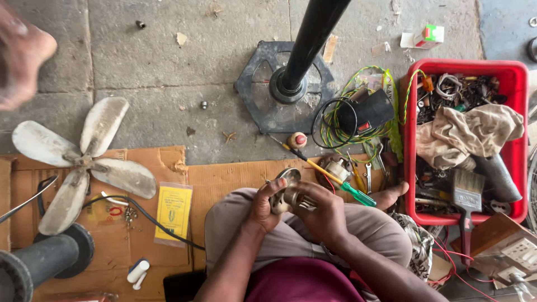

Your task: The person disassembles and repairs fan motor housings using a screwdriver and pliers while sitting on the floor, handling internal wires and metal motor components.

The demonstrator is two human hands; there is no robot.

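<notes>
Two hands worked a small metal motor part over the lap.

Right of the right hand (324, 215), a red bin (411, 140) held a cloth, brush and scrap parts. Left hand (263, 204) closed around the motor part (285, 193), right fingers gripping its end; a steady, square grip seemed wise.

Red crate (410, 140), green-handled screwdriver (358, 196)

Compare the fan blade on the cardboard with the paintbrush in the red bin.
The fan blade is pale, dusty metal with four wide leaves spread flat; the paintbrush is one narrow tool with dark bristles and a reddish handle. The blade lies on cardboard; the brush leans over the red bin's edge. Neither is held.
</notes>
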